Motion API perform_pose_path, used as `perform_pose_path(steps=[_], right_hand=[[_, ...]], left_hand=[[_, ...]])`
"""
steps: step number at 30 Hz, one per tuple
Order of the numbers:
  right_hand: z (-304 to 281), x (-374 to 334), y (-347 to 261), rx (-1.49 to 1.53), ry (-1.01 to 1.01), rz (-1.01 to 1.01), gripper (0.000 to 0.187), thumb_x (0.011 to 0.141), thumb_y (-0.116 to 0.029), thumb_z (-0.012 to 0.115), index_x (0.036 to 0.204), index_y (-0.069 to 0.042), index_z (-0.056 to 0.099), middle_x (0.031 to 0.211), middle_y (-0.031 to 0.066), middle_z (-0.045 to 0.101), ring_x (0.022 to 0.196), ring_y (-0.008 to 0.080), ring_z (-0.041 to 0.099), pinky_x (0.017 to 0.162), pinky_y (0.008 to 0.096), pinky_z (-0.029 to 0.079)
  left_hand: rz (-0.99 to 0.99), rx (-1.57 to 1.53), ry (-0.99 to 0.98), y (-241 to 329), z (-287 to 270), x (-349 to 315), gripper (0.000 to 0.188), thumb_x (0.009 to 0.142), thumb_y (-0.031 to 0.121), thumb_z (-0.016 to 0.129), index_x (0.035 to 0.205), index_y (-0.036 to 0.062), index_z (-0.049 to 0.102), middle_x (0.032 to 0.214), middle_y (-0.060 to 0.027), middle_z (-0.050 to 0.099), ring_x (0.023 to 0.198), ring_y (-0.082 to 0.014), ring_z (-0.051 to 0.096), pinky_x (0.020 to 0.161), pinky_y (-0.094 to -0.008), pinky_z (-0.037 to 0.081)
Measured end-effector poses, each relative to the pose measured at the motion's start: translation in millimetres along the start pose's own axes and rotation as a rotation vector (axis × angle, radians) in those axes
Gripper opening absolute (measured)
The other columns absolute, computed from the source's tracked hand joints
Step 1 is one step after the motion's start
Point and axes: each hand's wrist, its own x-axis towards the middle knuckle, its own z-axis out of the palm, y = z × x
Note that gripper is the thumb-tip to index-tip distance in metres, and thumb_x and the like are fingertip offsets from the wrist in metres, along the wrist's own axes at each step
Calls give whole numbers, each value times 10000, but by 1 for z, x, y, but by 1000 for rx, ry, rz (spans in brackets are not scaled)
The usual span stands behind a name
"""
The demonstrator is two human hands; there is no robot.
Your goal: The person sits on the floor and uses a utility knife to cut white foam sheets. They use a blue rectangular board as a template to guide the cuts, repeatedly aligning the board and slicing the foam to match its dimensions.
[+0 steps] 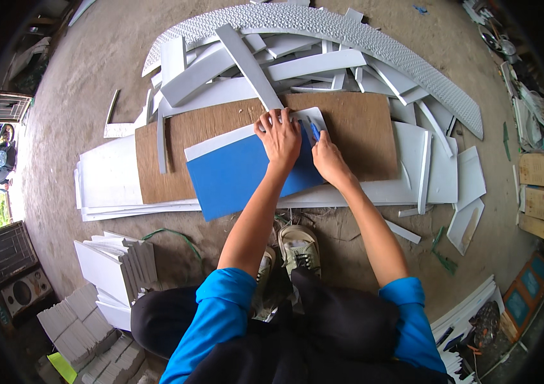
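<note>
A flat blue sheet [230,173] lies tilted on a brown plywood board [348,128], with a strip of white board [217,144] showing along its far edge. My left hand [281,141] presses down on the sheet's far edge, fingers apart and slightly bent. The near end of a long white foam strip [246,64] meets its fingertips. In my right hand [331,161] is a blue utility knife [315,130], its thin tip pointing away from me over the white edge. The fingers are closed around the knife, close beside the sheet's right end.
White offcuts [323,65] are heaped beyond the plywood, behind a curved textured white panel [412,77]. White sheets [109,166] lie under the plywood. Stacked white pieces [115,262] stand near my left knee. Green straps [443,253] lie on the floor. Cardboard boxes [537,205] are at right.
</note>
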Motion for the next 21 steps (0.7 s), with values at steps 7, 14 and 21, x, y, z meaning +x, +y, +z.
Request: perform_pose_path(steps=[7,14,21], right_hand=[[-10,11,-31,-145,-67,33,296,868,-155,367,1044,83,378,703,270,576,698,423,575,628,478,476],[-3,20,-37,-261,-44,42,262,869,-151,346,987,74,409,747,271,587,723,404,594,623,470,488],[-12,30,-45,-180,-71,75,258,853,-155,365,937,80,430,774,288,580,764,412,588,655,472,486]], left_hand=[[-18,5,32,0,-2,2,219,813,254,482,955,103,554,1001,-100,498,990,-290,406,869,-452,259],[8,-47,21,1,-3,2,215,798,243,495,945,92,538,968,-91,489,991,-276,405,856,-440,259],[-8,1,-28,1,0,0,244,830,249,473,1001,83,523,1022,-93,481,972,-287,394,838,-440,270]])
